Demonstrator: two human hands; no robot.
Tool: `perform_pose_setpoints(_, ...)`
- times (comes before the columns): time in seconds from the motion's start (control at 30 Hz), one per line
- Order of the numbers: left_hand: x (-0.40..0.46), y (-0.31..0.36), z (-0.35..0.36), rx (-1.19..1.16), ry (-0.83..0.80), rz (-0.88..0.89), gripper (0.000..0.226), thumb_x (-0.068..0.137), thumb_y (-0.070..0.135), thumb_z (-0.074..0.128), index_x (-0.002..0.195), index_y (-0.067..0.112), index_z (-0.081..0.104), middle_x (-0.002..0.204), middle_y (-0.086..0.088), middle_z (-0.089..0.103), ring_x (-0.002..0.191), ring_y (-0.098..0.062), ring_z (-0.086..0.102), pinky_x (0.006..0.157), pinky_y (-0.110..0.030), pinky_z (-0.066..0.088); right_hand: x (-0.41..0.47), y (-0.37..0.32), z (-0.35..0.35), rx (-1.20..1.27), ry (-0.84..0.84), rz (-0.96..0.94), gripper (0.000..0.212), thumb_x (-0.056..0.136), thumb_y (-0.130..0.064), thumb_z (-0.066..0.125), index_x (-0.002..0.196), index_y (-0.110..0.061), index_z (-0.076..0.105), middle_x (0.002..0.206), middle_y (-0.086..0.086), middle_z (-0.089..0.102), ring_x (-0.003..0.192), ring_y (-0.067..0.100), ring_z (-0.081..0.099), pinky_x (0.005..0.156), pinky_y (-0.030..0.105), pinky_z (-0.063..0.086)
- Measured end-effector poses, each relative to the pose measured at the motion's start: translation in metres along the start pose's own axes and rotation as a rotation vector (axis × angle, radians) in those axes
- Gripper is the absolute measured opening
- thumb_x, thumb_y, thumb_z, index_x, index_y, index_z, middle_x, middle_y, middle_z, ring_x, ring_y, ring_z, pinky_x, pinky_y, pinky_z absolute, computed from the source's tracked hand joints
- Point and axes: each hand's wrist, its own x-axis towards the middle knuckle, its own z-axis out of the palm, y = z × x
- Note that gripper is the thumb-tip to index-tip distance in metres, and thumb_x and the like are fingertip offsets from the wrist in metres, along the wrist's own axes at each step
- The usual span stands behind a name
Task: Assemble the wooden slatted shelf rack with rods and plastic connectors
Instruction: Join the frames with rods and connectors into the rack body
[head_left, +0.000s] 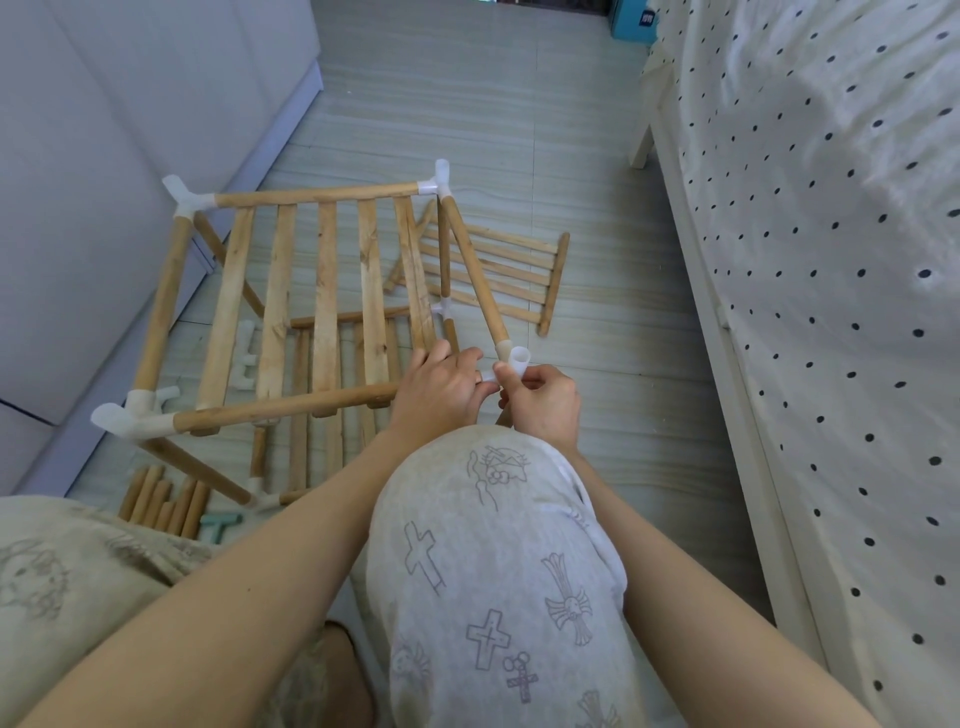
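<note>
Head view: both hands' fingers (506, 375) pinch the white connector (514, 364); blue box (631, 21) label unreadable.

We sit on the floor (519, 119) with the part-built rack (291, 301) before us. Our left hand (441, 387) and right hand (545, 400) meet at its near right corner connector (519, 359). A spare slatted panel (498, 270) lies behind the rack's right side. Loose rods (161, 499) lie at its near left. A cabinet (104, 156) stands left, a bed (831, 260) right.
</note>
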Motion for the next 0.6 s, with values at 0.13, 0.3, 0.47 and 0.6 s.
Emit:
perform_pose_setpoints(0.13, -0.0006, 0.0001, -0.0007, -0.017, 0.012, -0.006, 0.045, 0.094, 0.040, 0.045, 0.126, 0.008, 0.052, 0.110, -0.005, 0.066, 0.106, -0.021, 0.045, 0.080, -0.030, 0.023, -0.0008, 0.0002, 0.0013, -0.022, 0.016, -0.014, 0.034, 0.082, -0.049, 0.061, 0.094, -0.017, 0.064, 0.083, -0.001, 0.071, 0.084, 0.016, 0.065, 0.071, 0.031, 0.049)
perform_pose_setpoints(0.3, -0.0003, -0.0011, -0.0016, -0.016, 0.004, -0.021, 0.044, 0.094, 0.040, 0.046, 0.126, 0.011, 0.053, 0.111, -0.004, 0.066, 0.106, -0.019, 0.044, 0.082, -0.029, 0.021, -0.0025, 0.0005, 0.0042, -0.027, 0.016, 0.011, 0.033, 0.081, -0.051, 0.060, 0.093, -0.020, 0.064, 0.084, -0.001, 0.071, 0.085, 0.016, 0.065, 0.068, 0.028, 0.043)
perform_pose_setpoints(0.47, -0.0014, -0.0010, -0.0014, -0.007, 0.022, -0.021, 0.042, 0.094, 0.039, 0.047, 0.123, 0.010, 0.055, 0.109, -0.004, 0.067, 0.105, -0.020, 0.045, 0.082, -0.029, 0.022, -0.0035, -0.0006, 0.0053, 0.008, 0.017, 0.013, 0.032, 0.080, -0.050, 0.062, 0.091, -0.020, 0.064, 0.084, -0.001, 0.071, 0.085, 0.016, 0.065, 0.067, 0.028, 0.043)
perform_pose_setpoints(0.6, -0.0020, -0.0014, -0.0012, -0.006, 0.037, -0.026, 0.041, 0.093, 0.037, 0.048, 0.120, 0.007, 0.058, 0.105, -0.006, 0.068, 0.103, -0.022, 0.046, 0.082, -0.030, 0.022, -0.0033, -0.0020, 0.0065, 0.007, 0.011, -0.004, 0.031, 0.080, -0.050, 0.062, 0.090, -0.021, 0.064, 0.084, -0.002, 0.071, 0.084, 0.015, 0.065, 0.068, 0.029, 0.045)
